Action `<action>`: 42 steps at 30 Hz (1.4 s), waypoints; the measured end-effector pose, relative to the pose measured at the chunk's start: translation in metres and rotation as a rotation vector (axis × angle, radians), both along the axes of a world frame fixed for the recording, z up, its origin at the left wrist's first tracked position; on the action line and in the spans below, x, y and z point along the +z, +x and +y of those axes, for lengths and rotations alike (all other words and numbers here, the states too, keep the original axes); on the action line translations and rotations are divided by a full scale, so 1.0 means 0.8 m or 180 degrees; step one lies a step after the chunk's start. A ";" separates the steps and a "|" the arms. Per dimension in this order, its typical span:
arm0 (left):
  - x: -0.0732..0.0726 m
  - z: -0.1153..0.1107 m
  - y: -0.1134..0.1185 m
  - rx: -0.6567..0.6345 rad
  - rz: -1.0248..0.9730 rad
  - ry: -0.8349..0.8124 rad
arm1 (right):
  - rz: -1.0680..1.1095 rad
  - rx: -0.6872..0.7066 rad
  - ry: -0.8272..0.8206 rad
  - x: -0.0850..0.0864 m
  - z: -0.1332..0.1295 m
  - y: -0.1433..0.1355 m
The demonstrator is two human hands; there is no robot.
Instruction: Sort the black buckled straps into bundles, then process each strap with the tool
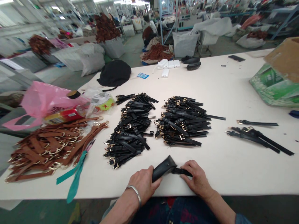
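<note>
Near the table's front edge, my left hand [145, 183] is wrapped round a black handheld tool [164, 168], which points up and to the right. To its right, my right hand [195, 179] pinches a short black strap [183, 171], whose left end meets the tool's tip. Beyond my hands lie two heaps of black buckled straps, a left heap [133, 124] and a right heap [184, 121]. A few separate black straps [258, 137] lie further right on the white table [224, 93].
Brown straps with metal rings [46, 149] and teal-handled scissors [78, 174] lie at the left, below a pink bag [51, 96]. A black cap [115, 73], white devices [165, 72] and a green carton [273, 82] sit farther back.
</note>
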State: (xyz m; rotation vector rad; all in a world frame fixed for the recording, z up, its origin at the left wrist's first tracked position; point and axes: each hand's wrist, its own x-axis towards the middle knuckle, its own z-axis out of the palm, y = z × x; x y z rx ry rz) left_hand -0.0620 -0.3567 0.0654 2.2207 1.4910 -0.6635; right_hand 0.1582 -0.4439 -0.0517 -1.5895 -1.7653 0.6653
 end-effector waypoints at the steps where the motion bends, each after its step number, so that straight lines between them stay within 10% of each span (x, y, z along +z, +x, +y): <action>1: 0.002 0.001 -0.006 0.0023 0.0049 0.0018 | 0.0008 0.0004 0.0008 0.000 0.000 0.000; 14: 0.006 -0.006 0.038 -0.0314 -0.0054 -0.0124 | 0.0067 -0.0205 0.0012 0.004 0.003 0.000; 23: 0.023 -0.002 0.007 -0.0447 0.0189 -0.0223 | 0.0253 -0.0083 0.0108 -0.007 0.000 0.004; 30: 0.005 -0.005 0.036 -0.0331 -0.0077 -0.0178 | 0.0270 -0.0130 -0.0003 -0.004 0.004 0.004; 42: 0.010 0.016 -0.021 0.0017 0.0055 -0.0032 | -0.0024 -0.0174 -0.0130 0.013 0.004 -0.011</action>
